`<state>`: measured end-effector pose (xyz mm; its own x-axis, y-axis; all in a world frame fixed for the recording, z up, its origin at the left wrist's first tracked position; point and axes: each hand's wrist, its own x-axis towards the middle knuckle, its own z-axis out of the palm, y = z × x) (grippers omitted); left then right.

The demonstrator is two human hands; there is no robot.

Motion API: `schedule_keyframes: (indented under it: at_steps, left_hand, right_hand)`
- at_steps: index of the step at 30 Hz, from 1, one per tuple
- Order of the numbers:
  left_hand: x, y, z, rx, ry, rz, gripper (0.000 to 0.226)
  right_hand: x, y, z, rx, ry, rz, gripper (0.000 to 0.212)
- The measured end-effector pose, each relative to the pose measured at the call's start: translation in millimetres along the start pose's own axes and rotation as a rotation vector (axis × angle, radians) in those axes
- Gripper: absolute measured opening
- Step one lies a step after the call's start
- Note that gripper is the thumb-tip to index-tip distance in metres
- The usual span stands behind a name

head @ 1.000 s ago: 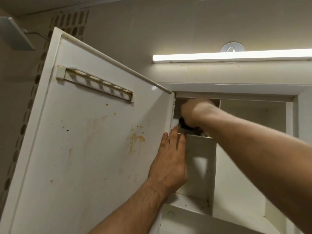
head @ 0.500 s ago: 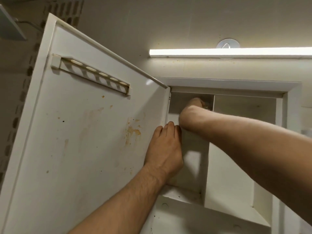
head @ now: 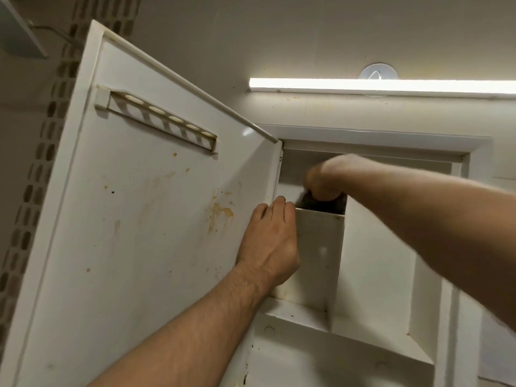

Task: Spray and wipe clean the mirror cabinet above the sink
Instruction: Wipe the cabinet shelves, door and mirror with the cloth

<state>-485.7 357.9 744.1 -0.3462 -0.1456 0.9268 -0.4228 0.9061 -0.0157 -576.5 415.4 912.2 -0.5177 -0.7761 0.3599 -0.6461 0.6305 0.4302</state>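
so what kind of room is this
Probably a bathroom: a white wall cabinet with its door swung open, a rack of round holes on the door's inside, a strip light just above, and the right hand gripping a dark cloth inside.

left hand (head: 268, 247) rests on door (head: 139, 219) edge | right hand (head: 324, 182) grips dark cloth (head: 321, 204) (blurred)

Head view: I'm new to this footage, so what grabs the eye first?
The open cabinet door fills the left, its inner face marked by brownish stains near the hinge edge. At centre, the left hand lies flat against that edge while the right hand grips a dark wad in the upper compartment. A strip light glows top right.
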Motion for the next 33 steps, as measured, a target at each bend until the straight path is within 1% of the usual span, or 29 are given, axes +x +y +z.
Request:
schedule_keyframes:
  at_steps: [2,4,5,6,8,9,10,12,13,14,15,16,18,19,20,21,22,23,24,25,26,27,28,29,30,31,33]
  left_hand:
    - [-0.2,-0.6,-2.0,0.006,-0.019,0.017,0.044]
    - [-0.4,-2.2,-2.8,0.001,-0.038,0.016,0.049]
    - [0.5,-2.0,-3.1,0.001,-0.037,0.01,0.051]
    - [1.5,-1.8,-4.1,-0.003,-0.032,0.004,0.051]
    - [1.3,-0.3,-5.9,-0.026,-0.031,-0.005,0.052]
    - [0.2,0.3,-6.5,-0.038,-0.033,-0.003,0.054]
    - [-0.2,1.2,-6.5,-0.047,-0.03,0.001,0.055]
    - [0.0,1.7,-5.6,-0.085,-0.016,-0.022,0.057]
    - [0.7,2.6,-5.7,-0.1,-0.015,-0.037,0.058]
    - [1.1,2.1,-5.8,-0.101,-0.014,-0.043,0.057]
    - [1.0,2.2,-5.5,-0.098,-0.013,-0.034,0.056]
    - [0.7,1.1,-5.0,-0.095,-0.014,-0.023,0.056]
    - [-1.3,-2.2,-2.4,-0.058,-0.022,-0.005,0.06]
    - [-2.2,-3.7,-0.2,-0.041,-0.029,-0.005,0.063]
    - [-2.9,-4.5,2.1,-0.038,-0.041,-0.014,0.067]
    - [-4.6,-3.4,2.8,-0.039,-0.048,-0.026,0.069]
    - [-5.1,-2.6,4.8,-0.046,-0.041,-0.036,0.069]
    - [-5.0,-1.8,6.0,-0.054,-0.026,-0.044,0.068]
    - [-5.1,-0.3,6.1,-0.074,-0.011,-0.049,0.065]
    - [-6.1,1.2,5.8,-0.105,-0.005,-0.057,0.063]
    - [-6.5,1.4,6.1,-0.142,-0.007,-0.068,0.063]
    - [-7.1,1.5,6.8,-0.191,-0.01,-0.089,0.063]
    - [-9.3,1.6,7.6,-0.25,-0.008,-0.119,0.062]
    - [-11.8,2.4,8.4,-0.311,0.003,-0.146,0.059]
    - [-15.5,3.8,8.9,-0.362,0.017,-0.158,0.055]
    - [-20.0,5.4,9.2,-0.401,0.03,-0.157,0.053]
    - [-31.2,7.7,10.7,-0.451,0.028,-0.144,0.05]
  right_hand:
    - [-6.1,-1.8,-10.2,-0.247,-0.028,0.06,0.022]
    - [-10.6,-20.0,-0.8,-0.427,-0.024,0.036,0.017]
    - [-10.7,-27.7,6.6,-0.46,-0.003,0.011,0.011]
    - [-12.7,-33.9,9.7,-0.48,-0.03,-0.006,0.004]
    - [-11.8,-28.4,4.9,-0.337,-0.095,-0.001,0.011]
    - [-13.0,-22.0,-0.6,-0.183,-0.093,-0.01,0.01]
    - [-13.1,-13.9,-4.9,0.021,-0.048,-0.027,0.013]
    - [-16.2,-5.8,0.6,0.547,0.066,-0.048,0.027]
    - [-23.8,-5.2,9.9,0.764,0.13,-0.076,0.032]
    - [-32.2,-6.5,23.3,0.891,0.22,-0.112,0.038]
    - [-44.0,-5.6,40.7,0.941,0.352,-0.141,0.043]
    - [-57.2,-4.4,59.8,0.952,0.527,-0.16,0.047]
    - [-86.5,-2.5,104.3,0.885,0.929,-0.155,0.053]
    - [-99.4,-2.9,129.1,0.862,1.054,-0.097,0.058]
    - [-108.8,-4.8,151.8,0.861,1.124,-0.045,0.06]
    - [-118.9,-9.4,171.0,0.855,1.12,-0.019,0.057]
    - [-126.7,-17.3,184.6,0.863,1.07,-0.028,0.048]
    - [-131.2,-26.0,195.4,0.823,0.997,-0.074,0.035]
    - [-135.3,-33.4,201.3,0.758,0.917,-0.147,0.022]
    - [-135.5,-40.1,200.7,0.581,0.833,-0.217,0.02]
    - [-129.4,-44.9,202.1,0.412,0.79,-0.26,0.03]
    - [-122.2,-47.2,200.3,0.298,0.767,-0.264,0.042]
    - [-115.0,-47.7,193.0,0.297,0.754,-0.203,0.051]
    - [-106.8,-46.8,181.5,0.328,0.723,-0.133,0.055]
    - [-97.4,-48.2,170.1,0.314,0.715,-0.041,0.055]
    - [-88.9,-51.3,158.1,0.324,0.666,0.049,0.052]
    - [-69.1,-56.6,151.0,0.269,0.741,0.079,0.042]
